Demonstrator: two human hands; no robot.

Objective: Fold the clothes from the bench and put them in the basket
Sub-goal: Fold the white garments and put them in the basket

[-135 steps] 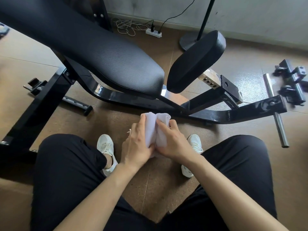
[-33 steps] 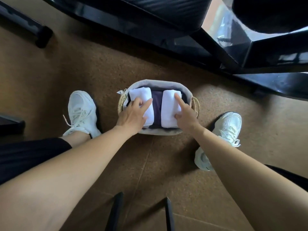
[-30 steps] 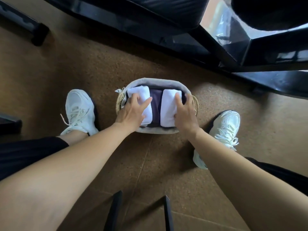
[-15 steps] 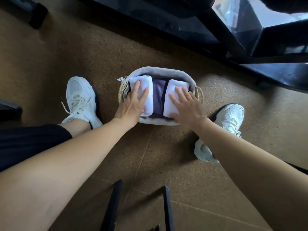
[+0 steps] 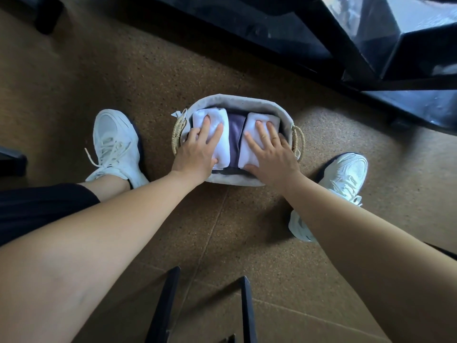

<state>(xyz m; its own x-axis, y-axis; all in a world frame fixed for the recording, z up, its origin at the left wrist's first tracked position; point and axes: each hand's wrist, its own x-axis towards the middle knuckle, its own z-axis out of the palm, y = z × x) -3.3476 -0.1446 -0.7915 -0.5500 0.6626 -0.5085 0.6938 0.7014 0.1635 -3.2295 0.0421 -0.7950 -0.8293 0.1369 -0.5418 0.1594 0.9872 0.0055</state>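
A small oval woven basket (image 5: pixel 237 101) with a grey cloth lining stands on the brown floor between my feet. Inside lie two folded white cloths side by side, the left white cloth (image 5: pixel 216 117) and the right white cloth (image 5: pixel 268 120), with a folded purple garment (image 5: pixel 235 137) between them. My left hand (image 5: pixel 197 152) lies flat on the left white cloth, fingers spread. My right hand (image 5: pixel 272 154) lies flat on the right white cloth, fingers spread. Neither hand grips anything.
The black frame of the bench (image 5: pixel 321 40) crosses the top of the view just beyond the basket. My white shoes stand either side: left shoe (image 5: pixel 116 144), right shoe (image 5: pixel 343 177). Two black bars (image 5: pixel 205 305) rise at the bottom edge.
Earlier both hands folded a white cloth in front of the bench. Now it lies in the basket. Over the last second both hands went from fingertips touching to palms flat on the white cloths.
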